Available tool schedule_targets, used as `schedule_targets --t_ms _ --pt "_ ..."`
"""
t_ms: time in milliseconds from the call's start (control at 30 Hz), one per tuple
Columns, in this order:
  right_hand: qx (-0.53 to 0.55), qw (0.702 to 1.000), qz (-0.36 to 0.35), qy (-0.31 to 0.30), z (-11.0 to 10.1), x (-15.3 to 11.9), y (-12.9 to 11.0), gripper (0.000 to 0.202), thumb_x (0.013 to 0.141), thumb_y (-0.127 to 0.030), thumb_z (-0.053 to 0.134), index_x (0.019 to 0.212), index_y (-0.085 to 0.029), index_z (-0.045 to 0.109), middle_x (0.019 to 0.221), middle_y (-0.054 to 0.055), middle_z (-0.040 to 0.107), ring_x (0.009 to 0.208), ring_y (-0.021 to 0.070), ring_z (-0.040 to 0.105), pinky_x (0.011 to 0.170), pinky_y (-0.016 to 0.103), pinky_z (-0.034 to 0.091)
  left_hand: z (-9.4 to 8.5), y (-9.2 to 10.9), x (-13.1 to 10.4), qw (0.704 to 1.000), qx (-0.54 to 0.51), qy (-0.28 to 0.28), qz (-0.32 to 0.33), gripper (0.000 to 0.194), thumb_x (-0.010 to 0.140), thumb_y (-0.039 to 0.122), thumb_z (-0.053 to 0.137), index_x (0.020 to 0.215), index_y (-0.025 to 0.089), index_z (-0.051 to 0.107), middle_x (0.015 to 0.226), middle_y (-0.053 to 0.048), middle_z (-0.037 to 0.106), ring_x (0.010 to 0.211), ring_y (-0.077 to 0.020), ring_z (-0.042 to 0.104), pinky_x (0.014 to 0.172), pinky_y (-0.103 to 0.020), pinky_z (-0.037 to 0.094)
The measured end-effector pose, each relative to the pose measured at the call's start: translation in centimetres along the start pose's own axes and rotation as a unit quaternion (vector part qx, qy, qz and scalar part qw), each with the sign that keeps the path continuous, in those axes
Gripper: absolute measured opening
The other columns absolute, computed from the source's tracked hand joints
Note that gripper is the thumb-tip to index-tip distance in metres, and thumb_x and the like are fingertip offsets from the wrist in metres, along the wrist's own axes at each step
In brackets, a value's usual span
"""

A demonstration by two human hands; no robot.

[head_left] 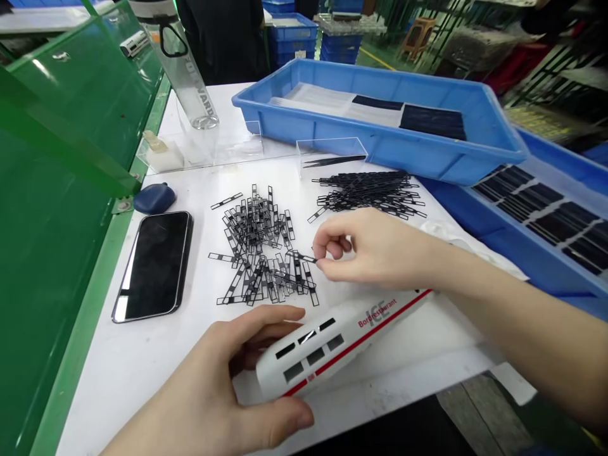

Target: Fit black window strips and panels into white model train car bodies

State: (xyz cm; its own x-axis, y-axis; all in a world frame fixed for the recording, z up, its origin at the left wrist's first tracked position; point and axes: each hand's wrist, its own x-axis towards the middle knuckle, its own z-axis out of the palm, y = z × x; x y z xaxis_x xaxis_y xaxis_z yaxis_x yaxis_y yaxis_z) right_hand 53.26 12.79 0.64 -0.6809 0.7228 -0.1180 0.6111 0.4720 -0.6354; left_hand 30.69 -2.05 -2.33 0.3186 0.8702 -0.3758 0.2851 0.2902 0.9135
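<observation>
My left hand point(223, 380) is wrapped round the near end of a white model train car shell point(354, 332), thumb at the lower side and fingers at the upper. The shell has a red stripe, small window openings and "Bordrestaurant" lettering; its far end is partly hidden behind my right wrist. Above the shell, my right hand point(375, 247) pinches the end of a thin black window-frame strip point(308, 258). The strip's other end reaches the loose pile of similar strips point(259, 228) on the white table. A denser pile of black strips point(370, 190) lies beyond my right hand.
A phone point(154, 266) and a dark blue rounded object point(154, 198) lie at left. Clear acrylic trays, one with black tweezers point(335, 161), a small bottle point(163, 155) and a water bottle point(187, 76) stand behind. Blue bins point(380, 136) border the right; a green partition point(61, 164) borders the left.
</observation>
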Motion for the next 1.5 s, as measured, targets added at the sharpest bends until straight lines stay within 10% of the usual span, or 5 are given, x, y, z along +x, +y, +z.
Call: schedule_targets --t_ms 133,300,1000,1500 --pt "0.107 0.994 -0.014 0.021 -2.3 -2.3 -0.6 0.003 0.095 -0.025 0.065 0.093 -0.023 0.065 0.101 0.000 0.075 0.090 0.0162 0.068 0.076 0.027 0.052 0.1 0.8 0.5 0.999 0.023 -0.022 -0.003 0.049 0.081 0.033 0.084 0.128 0.028 0.070 0.112 -0.003 0.081 0.120 -0.0311 0.072 0.090 -0.030 0.065" --pt "0.299 0.946 0.089 -0.094 -2.3 -6.0 -1.7 0.004 0.094 -0.025 0.072 0.094 -0.024 0.068 0.073 -0.004 0.074 0.060 0.0095 0.064 0.054 0.018 0.051 0.1 0.1 0.6 1.000 0.028 0.004 0.000 0.057 0.083 0.043 0.083 0.135 0.029 0.069 0.113 -0.005 0.080 0.116 -0.0329 0.073 0.095 -0.037 0.064" --pt "0.111 0.970 0.088 0.196 5.2 -9.5 -3.2 0.013 0.090 -0.021 0.070 0.088 -0.032 0.076 0.074 -0.006 0.074 0.055 0.0120 0.063 0.060 0.025 0.057 -0.2 -0.6 0.4 0.997 0.047 0.029 0.062 0.059 0.080 0.036 0.089 0.136 0.044 0.069 0.133 0.000 0.075 0.122 -0.0334 0.071 0.104 -0.043 0.061" --pt "0.054 0.983 0.062 0.164 5.4 -9.1 -3.4 0.006 0.089 -0.025 0.071 0.088 -0.031 0.072 0.064 -0.004 0.066 0.048 0.0124 0.057 0.039 0.024 0.041 0.2 -0.4 0.5 0.998 0.007 0.021 0.062 0.057 0.082 0.030 0.089 0.135 0.040 0.070 0.131 0.003 0.075 0.127 -0.0272 0.068 0.106 -0.031 0.058"
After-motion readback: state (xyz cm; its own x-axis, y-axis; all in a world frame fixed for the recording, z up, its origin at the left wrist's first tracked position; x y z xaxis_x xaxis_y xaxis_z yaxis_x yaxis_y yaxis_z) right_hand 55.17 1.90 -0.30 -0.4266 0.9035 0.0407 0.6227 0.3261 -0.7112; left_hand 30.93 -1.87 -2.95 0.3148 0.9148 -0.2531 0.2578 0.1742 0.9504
